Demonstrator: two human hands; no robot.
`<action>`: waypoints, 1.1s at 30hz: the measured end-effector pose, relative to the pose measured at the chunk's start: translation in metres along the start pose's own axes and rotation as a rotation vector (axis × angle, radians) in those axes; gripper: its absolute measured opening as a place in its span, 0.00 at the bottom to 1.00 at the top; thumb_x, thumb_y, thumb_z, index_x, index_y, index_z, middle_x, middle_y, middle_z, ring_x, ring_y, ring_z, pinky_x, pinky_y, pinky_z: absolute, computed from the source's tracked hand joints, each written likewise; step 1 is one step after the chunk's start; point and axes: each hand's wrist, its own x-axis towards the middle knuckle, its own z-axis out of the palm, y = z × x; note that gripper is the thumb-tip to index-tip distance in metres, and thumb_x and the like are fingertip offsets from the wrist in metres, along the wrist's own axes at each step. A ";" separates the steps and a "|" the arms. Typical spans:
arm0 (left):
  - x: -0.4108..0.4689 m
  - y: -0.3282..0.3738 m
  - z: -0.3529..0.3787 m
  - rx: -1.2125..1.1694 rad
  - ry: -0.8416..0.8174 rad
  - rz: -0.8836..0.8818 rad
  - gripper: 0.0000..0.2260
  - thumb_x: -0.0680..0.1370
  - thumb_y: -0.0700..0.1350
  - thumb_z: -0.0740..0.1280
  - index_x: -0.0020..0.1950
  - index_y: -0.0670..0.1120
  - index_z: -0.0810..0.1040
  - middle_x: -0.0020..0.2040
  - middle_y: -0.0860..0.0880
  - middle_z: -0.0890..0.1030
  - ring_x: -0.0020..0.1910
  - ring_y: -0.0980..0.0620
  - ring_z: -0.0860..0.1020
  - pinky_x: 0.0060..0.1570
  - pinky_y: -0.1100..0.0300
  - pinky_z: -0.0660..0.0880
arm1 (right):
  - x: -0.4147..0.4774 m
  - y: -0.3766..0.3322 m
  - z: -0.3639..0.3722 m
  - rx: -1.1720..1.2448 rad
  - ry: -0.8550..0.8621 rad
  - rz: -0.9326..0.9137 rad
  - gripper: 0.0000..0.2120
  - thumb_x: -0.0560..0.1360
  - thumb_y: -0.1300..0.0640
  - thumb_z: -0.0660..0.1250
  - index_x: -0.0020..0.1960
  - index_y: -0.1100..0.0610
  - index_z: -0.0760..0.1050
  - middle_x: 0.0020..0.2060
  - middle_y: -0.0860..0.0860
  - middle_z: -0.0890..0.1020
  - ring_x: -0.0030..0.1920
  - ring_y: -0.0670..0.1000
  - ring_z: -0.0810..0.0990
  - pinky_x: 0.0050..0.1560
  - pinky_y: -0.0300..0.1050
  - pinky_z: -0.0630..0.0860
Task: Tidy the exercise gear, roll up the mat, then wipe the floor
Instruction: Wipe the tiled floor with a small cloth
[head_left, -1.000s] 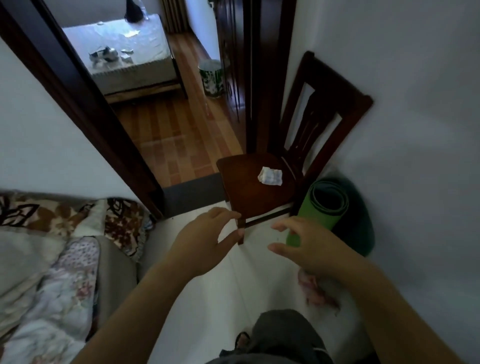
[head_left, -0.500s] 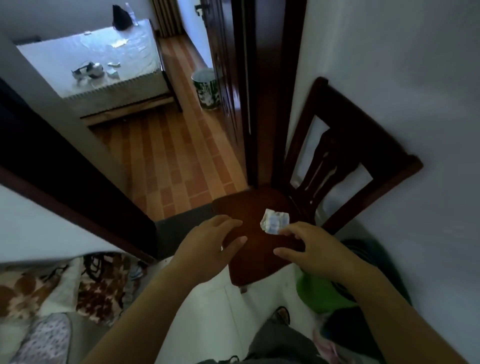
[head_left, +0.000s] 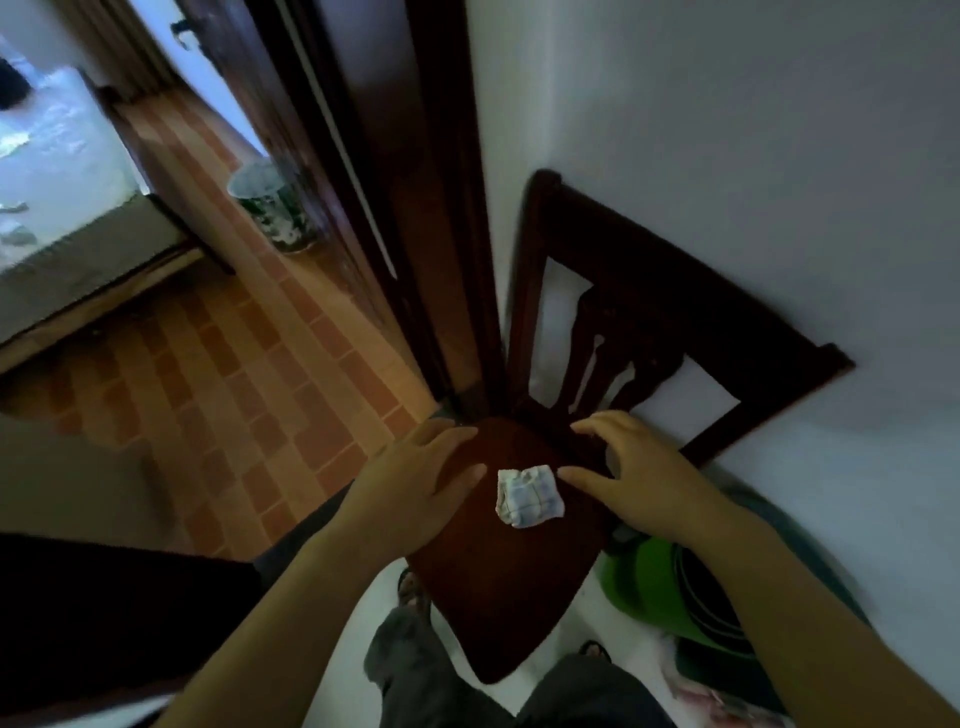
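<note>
Since the green mat (head_left: 639, 582) already sits rolled right of the chair (head_left: 498, 597), wiping remains: left grip (head_left: 410, 493) and right grip (head_left: 639, 478), both spread and empty, flank the cloth (head_left: 529, 496) on its seat

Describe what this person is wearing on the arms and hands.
The left forearm and right forearm are bare, and no sleeves show anywhere in view. The left hand and right hand wear no gloves. No watch, bracelet or ring is visible, though the picture is dim.
</note>
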 end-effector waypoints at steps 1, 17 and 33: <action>0.018 -0.009 -0.003 0.011 -0.038 0.051 0.22 0.79 0.58 0.54 0.73 0.56 0.62 0.72 0.54 0.63 0.68 0.54 0.66 0.66 0.58 0.65 | 0.007 0.001 0.006 0.032 0.032 0.053 0.27 0.74 0.41 0.63 0.69 0.49 0.64 0.67 0.44 0.65 0.65 0.43 0.66 0.59 0.35 0.61; 0.191 -0.138 0.080 0.149 -0.327 0.321 0.24 0.79 0.60 0.53 0.74 0.57 0.58 0.75 0.55 0.59 0.73 0.56 0.57 0.69 0.57 0.57 | 0.121 0.051 0.162 0.182 0.318 0.481 0.27 0.74 0.42 0.63 0.70 0.51 0.66 0.72 0.49 0.61 0.71 0.52 0.60 0.69 0.49 0.62; 0.260 -0.234 0.261 0.127 -0.418 0.343 0.23 0.78 0.62 0.51 0.72 0.57 0.62 0.72 0.55 0.63 0.71 0.55 0.63 0.67 0.50 0.66 | 0.221 0.181 0.366 0.094 0.279 0.693 0.31 0.74 0.35 0.57 0.74 0.42 0.55 0.76 0.46 0.44 0.75 0.57 0.40 0.71 0.66 0.53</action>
